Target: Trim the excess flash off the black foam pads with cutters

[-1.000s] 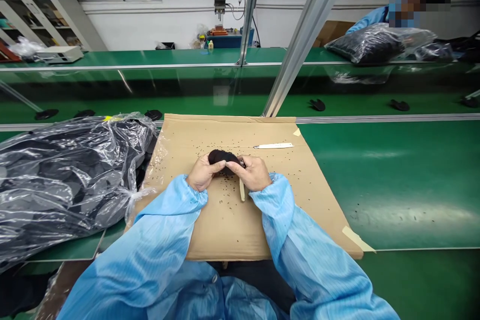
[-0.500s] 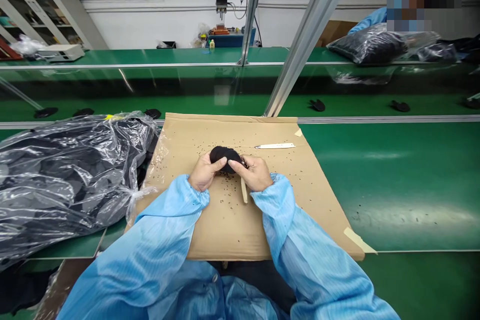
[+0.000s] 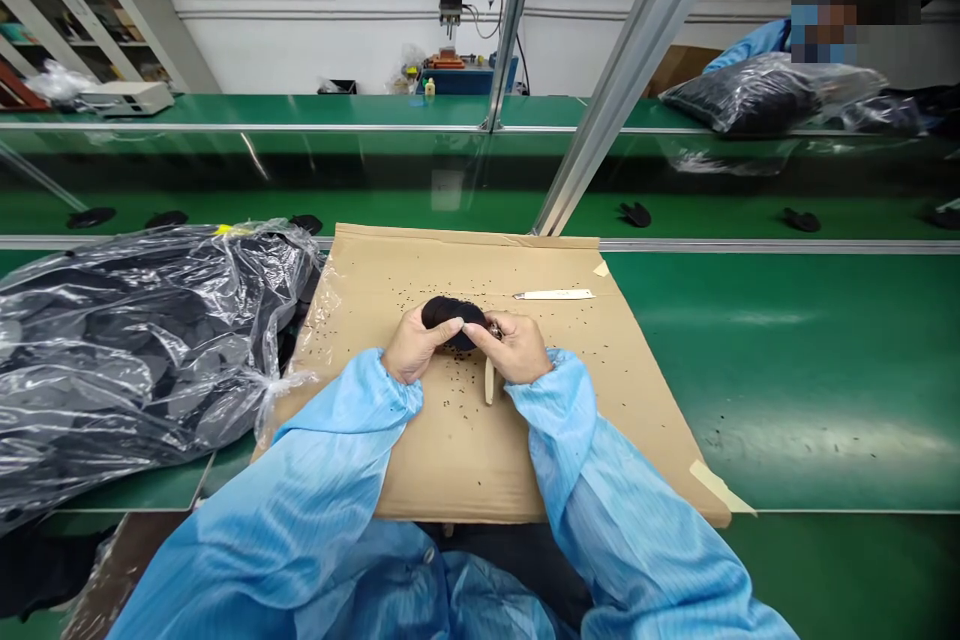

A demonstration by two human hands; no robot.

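My left hand [image 3: 412, 342] is closed on the left side of a black rounded pad [image 3: 459, 328], thumb lying on top of it. Closed at the pad's right edge is my right hand [image 3: 516, 348], its thumb tip on the pad close to the left thumb. A hand tool with a cream handle [image 3: 489, 382] is also in the right hand; the handle sticks out below the palm and a bit of metal shows by the fingers. Its exact kind is hidden. Under both hands lies a cardboard sheet [image 3: 450, 480] strewn with tiny black scraps.
A white-handled knife [image 3: 555, 295] lies on the cardboard's far right. To the left is a clear plastic bag [image 3: 150, 360] full of black pieces. Several black pads [image 3: 636, 214] sit on the green belt ahead. A metal post [image 3: 600, 100] slants upward; a person in blue sits beyond.
Both hands and the pad stay almost in place. The pad has turned slightly in the fingers, and the view has shifted a little.
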